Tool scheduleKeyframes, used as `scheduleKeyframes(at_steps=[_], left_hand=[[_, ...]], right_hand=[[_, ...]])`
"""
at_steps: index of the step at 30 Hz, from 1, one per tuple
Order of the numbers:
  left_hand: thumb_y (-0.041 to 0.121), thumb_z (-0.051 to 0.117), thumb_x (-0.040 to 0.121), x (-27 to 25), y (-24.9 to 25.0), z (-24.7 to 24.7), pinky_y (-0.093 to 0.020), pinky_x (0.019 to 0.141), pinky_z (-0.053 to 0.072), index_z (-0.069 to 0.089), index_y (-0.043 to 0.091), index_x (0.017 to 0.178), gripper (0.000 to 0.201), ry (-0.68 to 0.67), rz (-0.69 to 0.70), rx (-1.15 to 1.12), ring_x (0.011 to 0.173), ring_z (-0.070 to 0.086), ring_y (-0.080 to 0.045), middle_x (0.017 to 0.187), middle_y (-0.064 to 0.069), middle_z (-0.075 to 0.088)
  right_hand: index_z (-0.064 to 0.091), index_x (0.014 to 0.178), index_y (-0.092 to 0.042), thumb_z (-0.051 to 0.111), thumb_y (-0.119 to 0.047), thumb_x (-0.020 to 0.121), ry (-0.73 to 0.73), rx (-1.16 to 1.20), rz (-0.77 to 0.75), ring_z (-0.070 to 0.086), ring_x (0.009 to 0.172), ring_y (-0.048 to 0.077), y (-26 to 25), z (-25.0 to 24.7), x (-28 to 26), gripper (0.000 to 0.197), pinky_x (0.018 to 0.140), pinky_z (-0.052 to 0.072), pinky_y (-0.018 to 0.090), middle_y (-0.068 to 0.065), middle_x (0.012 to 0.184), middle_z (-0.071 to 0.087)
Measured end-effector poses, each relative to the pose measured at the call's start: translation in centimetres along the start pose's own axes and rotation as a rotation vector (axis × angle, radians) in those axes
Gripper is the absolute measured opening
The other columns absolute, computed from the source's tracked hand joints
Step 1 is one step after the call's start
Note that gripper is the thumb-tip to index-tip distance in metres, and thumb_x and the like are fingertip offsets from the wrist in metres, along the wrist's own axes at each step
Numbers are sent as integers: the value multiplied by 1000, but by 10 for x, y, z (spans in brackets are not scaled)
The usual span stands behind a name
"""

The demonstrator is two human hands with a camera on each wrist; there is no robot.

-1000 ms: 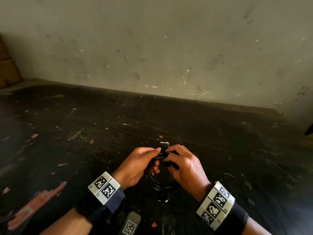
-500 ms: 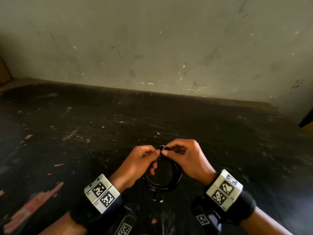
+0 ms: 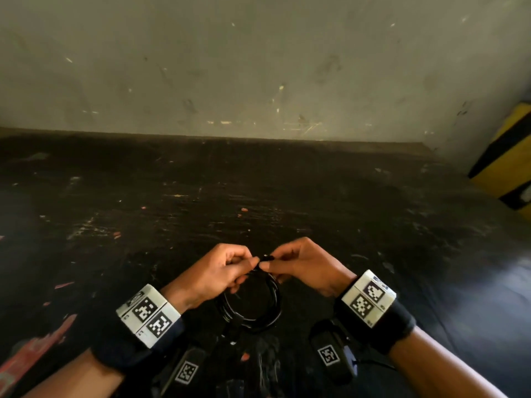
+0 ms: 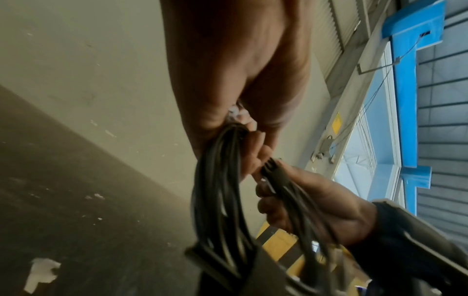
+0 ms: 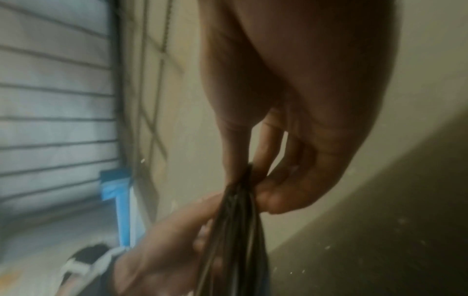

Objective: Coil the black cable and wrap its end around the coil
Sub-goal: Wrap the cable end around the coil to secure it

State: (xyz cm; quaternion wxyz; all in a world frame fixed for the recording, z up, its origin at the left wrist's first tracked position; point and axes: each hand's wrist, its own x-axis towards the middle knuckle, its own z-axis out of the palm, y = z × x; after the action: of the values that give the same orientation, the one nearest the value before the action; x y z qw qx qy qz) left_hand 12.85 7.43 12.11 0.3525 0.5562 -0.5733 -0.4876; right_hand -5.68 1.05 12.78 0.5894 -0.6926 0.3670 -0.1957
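The black cable [image 3: 253, 311] hangs as a round coil of several loops just above the dark table, held at its top between both hands. My left hand [image 3: 221, 271] pinches the top of the coil [image 4: 217, 180] with curled fingers. My right hand [image 3: 298, 262] pinches the cable's end [image 3: 267, 257] right beside the left fingertips. In the left wrist view the right hand [image 4: 311, 202] grips a bunch of strands with a dark plug end [image 4: 274, 170]. In the blurred right wrist view thumb and fingers squeeze the black strands [image 5: 240, 230].
A worn black tabletop [image 3: 258, 196] runs back to a scuffed grey wall [image 3: 258, 67]. A yellow and black striped block [image 3: 508, 156] stands at the right edge. Red paint patches [image 3: 31, 354] mark the table at the lower left.
Both hands have drawn together at the top of the coil and the right wrist has swung out to the right. The light plug end seen above the fingers a second ago is now hidden.
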Motion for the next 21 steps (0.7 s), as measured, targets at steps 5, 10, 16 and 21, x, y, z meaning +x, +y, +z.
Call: scheduleKeyframes(at_steps=[5, 10, 16, 21], left_hand=[[26, 55, 93, 10, -2, 13, -22, 53, 43, 65, 8, 80, 25, -120, 2, 105, 50, 48, -6, 53, 5, 52], [49, 59, 78, 20, -13, 30, -31, 84, 53, 65, 18, 107, 44, -49, -132, -96, 88, 72, -16, 93, -5, 76], [-3, 66, 80, 17, -44, 44, -30, 69, 61, 59, -4, 112, 33, 36, -280, -455, 76, 73, -24, 98, -22, 71], [-12, 61, 81, 29, -68, 50, -25, 65, 60, 65, 0, 100, 23, 83, -309, -442, 73, 74, -21, 100, -25, 69]], right_hand=[[72, 77, -11, 71, -16, 81, -1, 183, 99, 62, 71, 11, 24, -6, -13, 7, 66, 52, 20, 1, 74, 68], [72, 79, -6, 69, -11, 83, 315, 324, 96, 65, 70, 13, 41, -17, -26, 7, 65, 54, 21, 6, 76, 69], [69, 89, 4, 67, -8, 85, 472, 425, 213, 69, 68, 16, 66, -40, -44, 13, 65, 59, 27, 10, 78, 71], [67, 89, 2, 64, -8, 87, 441, 264, 391, 67, 66, 17, 97, -47, -49, 11, 60, 60, 27, 12, 81, 69]])
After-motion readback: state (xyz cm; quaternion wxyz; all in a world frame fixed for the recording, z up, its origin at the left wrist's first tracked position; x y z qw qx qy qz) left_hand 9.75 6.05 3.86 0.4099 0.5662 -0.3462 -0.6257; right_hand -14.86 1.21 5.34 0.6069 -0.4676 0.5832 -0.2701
